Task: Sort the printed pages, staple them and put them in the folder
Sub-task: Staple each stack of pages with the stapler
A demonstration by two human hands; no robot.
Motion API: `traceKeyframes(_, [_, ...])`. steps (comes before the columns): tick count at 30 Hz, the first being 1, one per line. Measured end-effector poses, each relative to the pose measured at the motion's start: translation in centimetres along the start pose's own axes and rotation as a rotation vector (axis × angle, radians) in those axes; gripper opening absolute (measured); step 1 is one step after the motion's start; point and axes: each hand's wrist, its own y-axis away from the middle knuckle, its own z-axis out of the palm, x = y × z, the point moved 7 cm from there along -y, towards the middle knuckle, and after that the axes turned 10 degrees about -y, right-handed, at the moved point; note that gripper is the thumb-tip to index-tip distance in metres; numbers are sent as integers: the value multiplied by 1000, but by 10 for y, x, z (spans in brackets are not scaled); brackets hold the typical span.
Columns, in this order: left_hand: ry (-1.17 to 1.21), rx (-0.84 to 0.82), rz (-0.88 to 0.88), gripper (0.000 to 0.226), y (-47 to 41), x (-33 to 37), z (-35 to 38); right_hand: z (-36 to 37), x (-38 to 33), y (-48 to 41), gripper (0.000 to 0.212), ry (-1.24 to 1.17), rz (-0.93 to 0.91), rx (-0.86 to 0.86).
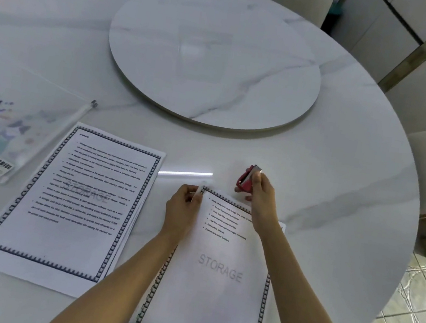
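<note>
Two sets of printed pages with dark patterned borders lie on the round marble table [346, 160]. The left stack [67, 208] lies flat near the table's front left. The right set [219, 274], marked STORAGE, lies in front of me. My left hand [183, 212] pinches its top left corner. My right hand [262, 197] grips a small red stapler [247, 179] just above the top edge of those pages. A clear zip folder [3, 122] with a pastel picture and a barcode lies at the far left.
A round marble turntable [213, 61] sits in the table's middle. Pale chairs stand behind the table and at the right. Tiled floor shows at the lower right.
</note>
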Motion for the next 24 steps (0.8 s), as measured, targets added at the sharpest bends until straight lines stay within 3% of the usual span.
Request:
traceKeyframes(3, [-15, -76, -41, 23, -4, 0, 2, -20, -6, 10, 24, -9, -85, 37])
traceKeyframes(10, [-43, -177, -40, 39, -8, 9, 2, -46, 19, 35, 21, -112, 3, -4])
traceKeyframes(17, [-115, -58, -45, 17, -5, 17, -1, -45, 33, 34, 15, -106, 15, -35])
traceKeyframes(21, [-130, -15, -84, 17, -6, 12, -3, -49, 28, 15, 20, -36, 13, -60])
traceKeyframes(24, [-16, -16, -116, 9, -4, 7, -6, -54, 22, -1, 25, 14, -4, -72])
